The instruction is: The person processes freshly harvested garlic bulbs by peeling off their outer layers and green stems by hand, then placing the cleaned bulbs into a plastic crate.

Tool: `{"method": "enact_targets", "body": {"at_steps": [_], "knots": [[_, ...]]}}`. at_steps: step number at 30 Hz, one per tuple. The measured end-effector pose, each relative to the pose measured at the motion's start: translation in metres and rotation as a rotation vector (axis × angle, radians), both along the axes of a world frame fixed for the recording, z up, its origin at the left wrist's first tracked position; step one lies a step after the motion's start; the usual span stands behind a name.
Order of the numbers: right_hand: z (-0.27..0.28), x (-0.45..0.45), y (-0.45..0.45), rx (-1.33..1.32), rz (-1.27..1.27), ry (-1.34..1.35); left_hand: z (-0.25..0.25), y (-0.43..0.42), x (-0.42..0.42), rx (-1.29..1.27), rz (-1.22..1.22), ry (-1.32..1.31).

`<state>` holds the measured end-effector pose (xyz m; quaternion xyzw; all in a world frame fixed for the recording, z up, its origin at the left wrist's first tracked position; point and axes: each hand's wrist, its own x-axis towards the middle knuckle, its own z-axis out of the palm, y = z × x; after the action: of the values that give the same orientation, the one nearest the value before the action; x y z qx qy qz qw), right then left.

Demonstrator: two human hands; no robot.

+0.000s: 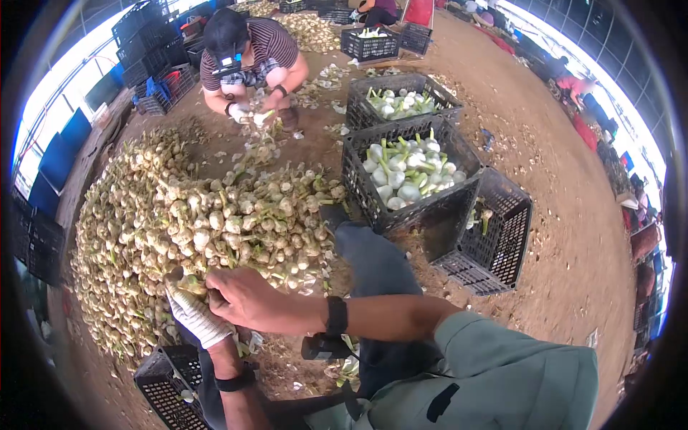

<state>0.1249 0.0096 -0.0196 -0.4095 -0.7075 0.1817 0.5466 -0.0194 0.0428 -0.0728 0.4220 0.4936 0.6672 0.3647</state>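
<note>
My left hand (195, 315), in a whitish glove, is closed around a garlic bulb (190, 284) at the lower left. Bare and closed, my right hand (244, 297) has its fingers against the right side of that bulb; whether they pinch a piece of its skin is hidden. Both hands are just above the near part of a large heap of unpeeled garlic (165, 229). Peeled white bulbs with green stems (410, 170) fill a black crate (373, 203) right of the heap.
A co-worker (251, 64) in a striped top crouches beyond the heap, gloved hands on garlic. Another crate of peeled bulbs (401, 104) stands farther back. A tilted black crate (505, 233) lies at right, another (168, 390) at lower left. Loose skins litter the ground.
</note>
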Motion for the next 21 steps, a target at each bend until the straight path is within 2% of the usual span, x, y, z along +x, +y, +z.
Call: {"method": "enact_targets", "body": {"at_steps": [2, 4, 6, 9, 12, 15, 17, 19, 21], "knots": [[0.002, 0.010, 0.004, 0.013, 0.019, 0.002, 0.002, -0.001, 0.010, 0.082, -0.008, -0.076], [0.005, 0.016, 0.006, 0.031, 0.047, -0.001, 0.000, -0.001, 0.009, 0.057, -0.026, -0.115], [0.007, 0.017, 0.005, -0.034, 0.067, -0.005, 0.003, 0.002, 0.005, 0.045, -0.043, 0.060], [0.012, 0.028, -0.002, -0.045, 0.139, -0.024, 0.011, 0.005, 0.002, -0.064, -0.089, 0.126], [0.001, 0.024, -0.001, 0.044, 0.090, -0.067, 0.006, 0.003, 0.008, -0.025, -0.050, 0.045], [-0.003, 0.021, 0.004, -0.101, 0.134, -0.103, 0.013, -0.001, 0.017, 0.002, 0.013, 0.023], [-0.002, 0.021, 0.004, -0.034, 0.157, -0.073, 0.023, -0.005, 0.018, 0.007, 0.031, 0.004], [0.000, 0.021, 0.005, 0.034, 0.185, -0.042, 0.027, -0.007, 0.011, -0.097, -0.064, -0.012], [0.002, 0.020, 0.006, -0.042, 0.290, -0.008, 0.019, -0.002, 0.000, -0.111, -0.096, 0.021]]}}
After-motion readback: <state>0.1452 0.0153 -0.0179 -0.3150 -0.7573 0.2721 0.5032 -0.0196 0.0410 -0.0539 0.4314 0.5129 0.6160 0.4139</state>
